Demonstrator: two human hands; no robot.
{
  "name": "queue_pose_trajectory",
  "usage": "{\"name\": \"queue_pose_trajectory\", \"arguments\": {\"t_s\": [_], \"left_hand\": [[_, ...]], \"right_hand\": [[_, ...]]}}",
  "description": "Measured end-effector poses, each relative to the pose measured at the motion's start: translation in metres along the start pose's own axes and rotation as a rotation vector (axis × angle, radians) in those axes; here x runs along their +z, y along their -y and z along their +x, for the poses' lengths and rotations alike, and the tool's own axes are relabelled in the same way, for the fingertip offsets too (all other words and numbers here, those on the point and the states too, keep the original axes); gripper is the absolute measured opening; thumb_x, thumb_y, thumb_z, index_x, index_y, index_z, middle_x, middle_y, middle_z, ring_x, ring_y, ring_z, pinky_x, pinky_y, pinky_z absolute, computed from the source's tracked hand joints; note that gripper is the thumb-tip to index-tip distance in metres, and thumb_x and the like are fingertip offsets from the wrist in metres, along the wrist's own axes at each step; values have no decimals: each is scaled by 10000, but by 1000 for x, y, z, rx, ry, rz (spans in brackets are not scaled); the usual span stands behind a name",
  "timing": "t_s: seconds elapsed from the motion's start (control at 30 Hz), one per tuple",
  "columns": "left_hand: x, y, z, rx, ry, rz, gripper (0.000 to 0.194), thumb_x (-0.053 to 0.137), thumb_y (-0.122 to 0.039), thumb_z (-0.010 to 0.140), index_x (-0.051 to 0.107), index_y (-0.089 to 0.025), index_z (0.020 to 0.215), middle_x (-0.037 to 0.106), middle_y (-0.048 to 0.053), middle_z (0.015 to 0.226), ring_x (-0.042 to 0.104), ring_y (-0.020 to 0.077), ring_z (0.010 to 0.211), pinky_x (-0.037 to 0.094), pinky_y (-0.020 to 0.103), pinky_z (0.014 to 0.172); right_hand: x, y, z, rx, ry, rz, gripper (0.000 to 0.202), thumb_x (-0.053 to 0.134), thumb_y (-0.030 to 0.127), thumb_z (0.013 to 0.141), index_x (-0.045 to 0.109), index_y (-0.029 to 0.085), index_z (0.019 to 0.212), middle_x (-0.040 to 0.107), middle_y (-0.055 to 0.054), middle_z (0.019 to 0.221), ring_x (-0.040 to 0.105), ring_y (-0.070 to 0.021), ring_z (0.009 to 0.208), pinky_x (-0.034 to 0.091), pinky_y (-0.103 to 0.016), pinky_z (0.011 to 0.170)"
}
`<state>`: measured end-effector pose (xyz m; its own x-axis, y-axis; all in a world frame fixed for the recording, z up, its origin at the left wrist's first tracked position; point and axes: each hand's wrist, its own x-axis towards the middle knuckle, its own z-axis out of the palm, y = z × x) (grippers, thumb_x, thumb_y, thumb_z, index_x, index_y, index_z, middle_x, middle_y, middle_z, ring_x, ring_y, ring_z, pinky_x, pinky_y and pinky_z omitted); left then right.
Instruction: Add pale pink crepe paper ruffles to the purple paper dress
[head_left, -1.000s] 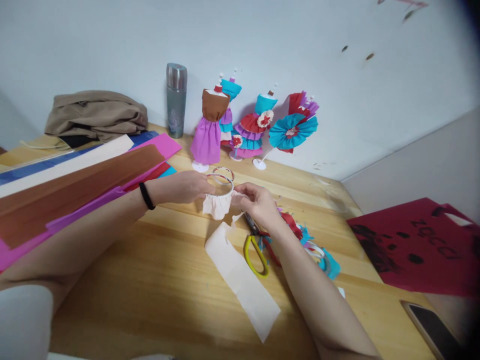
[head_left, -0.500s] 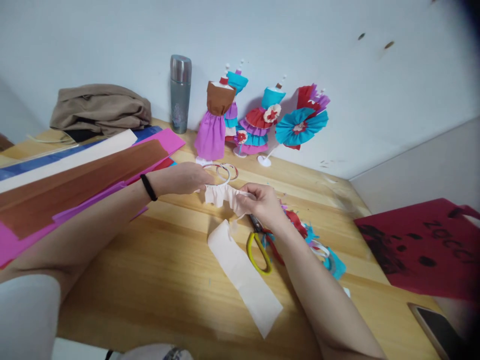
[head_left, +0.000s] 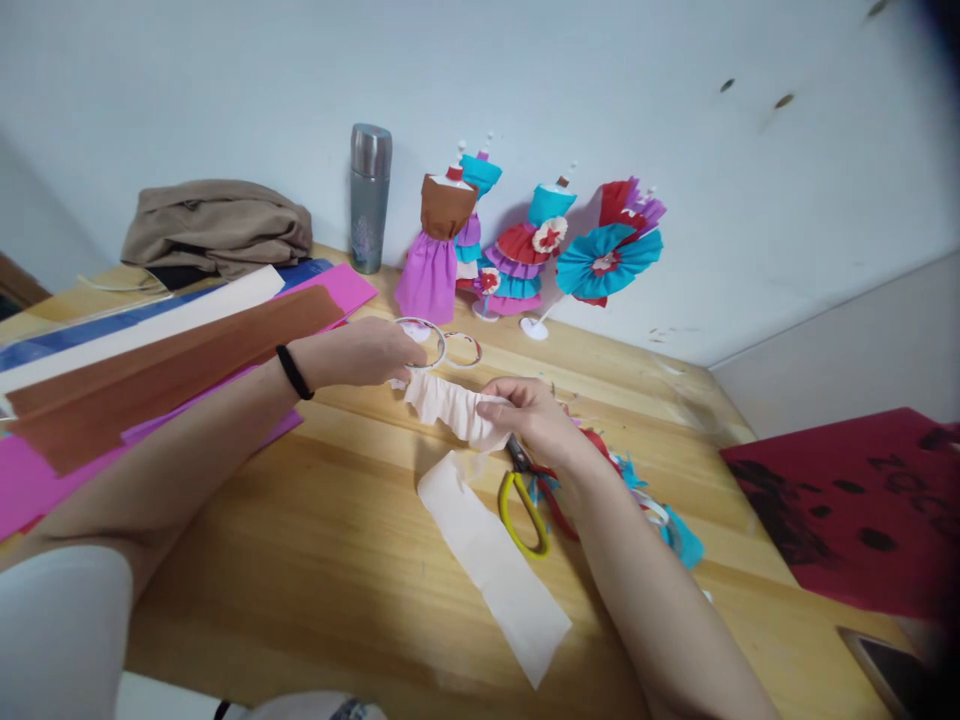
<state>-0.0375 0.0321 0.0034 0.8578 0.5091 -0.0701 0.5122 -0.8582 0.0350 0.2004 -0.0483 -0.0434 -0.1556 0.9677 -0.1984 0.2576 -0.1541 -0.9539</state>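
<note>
My left hand (head_left: pixel 375 352) is closed on a thin white ring (head_left: pixel 441 345) that looks like a nearly used-up tape roll; its fingertips also meet the left end of a gathered white crepe paper strip (head_left: pixel 442 405). With thumb and fingers, my right hand (head_left: pixel 529 412) pinches the strip's right end. The strip is held up between both hands, ruffled along its length. Below it, a flat white paper strip (head_left: pixel 495 570) lies slantwise on the table. Scissors (head_left: pixel 525 515) with a yellow and a red handle lie partly under my right wrist.
Another thin ring (head_left: pixel 466 362) lies behind the strip. Several small dress forms in paper dresses (head_left: pixel 427 275) stand along the wall beside a flask (head_left: pixel 369 215). Coloured paper sheets (head_left: pixel 180 365) lie left, paper scraps (head_left: pixel 679 540) right, and a phone (head_left: pixel 889 665) at the right edge.
My left hand and the white ring have shifted left, away from my right hand. The gathered strip now spans wider between the hands. The view has tilted slightly.
</note>
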Motion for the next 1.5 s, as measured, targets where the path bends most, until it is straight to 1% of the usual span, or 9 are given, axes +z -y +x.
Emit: {"name": "queue_pose_trajectory", "arguments": {"t_s": [0.23, 0.43, 0.5, 0.67, 0.87, 1.07, 1.23, 1.37, 1.5], "left_hand": [[1, 2, -1, 37, 24, -17, 91, 583, -105, 875, 672, -119, 884, 685, 51, 837, 584, 152, 758, 375, 251, 672], [17, 4, 1, 12, 10, 89, 78, 631, -87, 850, 668, -118, 912, 707, 68, 944, 617, 161, 804, 382, 247, 659], [23, 6, 2, -8, 2, 126, 63, 644, -104, 851, 671, -111, 907, 712, 81, 922, 630, 174, 795, 389, 255, 646], [35, 6, 1, -71, -42, 199, 116, 570, -82, 886, 672, -90, 940, 710, 130, 896, 662, 214, 810, 431, 290, 667], [33, -6, 1, -157, -93, 273, 289, 395, 30, 871, 664, -76, 895, 702, 184, 930, 678, 265, 891, 467, 357, 745], [36, -9, 3, -256, -119, 275, 275, 404, 42, 821, 654, -62, 870, 699, 219, 894, 688, 296, 841, 483, 375, 702], [50, 0, 3, -247, -94, 168, 247, 462, 4, 841, 658, -89, 959, 724, 175, 906, 715, 261, 831, 520, 320, 682], [58, 10, 4, -232, -77, 86, 243, 485, -4, 821, 673, -95, 944, 734, 173, 961, 719, 251, 861, 537, 310, 705], [54, 16, 4, -200, -87, 1, 223, 572, -18, 749, 700, -113, 905, 748, 136, 976, 709, 209, 841, 522, 261, 705]], "right_hand": [[0, 0, -1, 47, 67, 78, 257, 776, 378, 604, 635, 171, 660, 634, 11, 555, 559, -113, 497, 434, -239, 526], [4, -3, 0, 50, 113, 38, 259, 780, 379, 622, 650, 162, 675, 637, 9, 580, 556, -107, 515, 428, -238, 535], [6, -6, 2, 54, 120, 26, 245, 777, 358, 624, 658, 158, 699, 640, 8, 588, 560, -112, 523, 427, -241, 536], [7, -12, 9, 32, 114, 12, 259, 733, 265, 615, 680, 142, 837, 677, -2, 690, 595, -125, 603, 449, -255, 597], [3, -19, 14, -9, 44, -18, 499, 685, 193, 603, 643, 150, 1099, 645, 30, 718, 576, -112, 627, 422, -238, 593], [3, -22, 17, 1, 113, -75, 254, 674, 264, 640, 686, 136, 859, 669, -10, 690, 567, -118, 583, 412, -243, 562], [1, -21, 16, -21, 145, -143, 174, 672, 239, 626, 692, 153, 775, 682, -12, 686, 586, -142, 635, 426, -260, 616], [-1, -18, 14, -23, 181, -193, 133, 656, 220, 630, 685, 148, 739, 646, -1, 643, 545, -133, 596, 397, -258, 598], [-1, -19, 15, -40, 181, -248, 105, 641, 221, 651, 680, 151, 718, 610, 7, 618, 508, -129, 577, 353, -252, 569]]}}
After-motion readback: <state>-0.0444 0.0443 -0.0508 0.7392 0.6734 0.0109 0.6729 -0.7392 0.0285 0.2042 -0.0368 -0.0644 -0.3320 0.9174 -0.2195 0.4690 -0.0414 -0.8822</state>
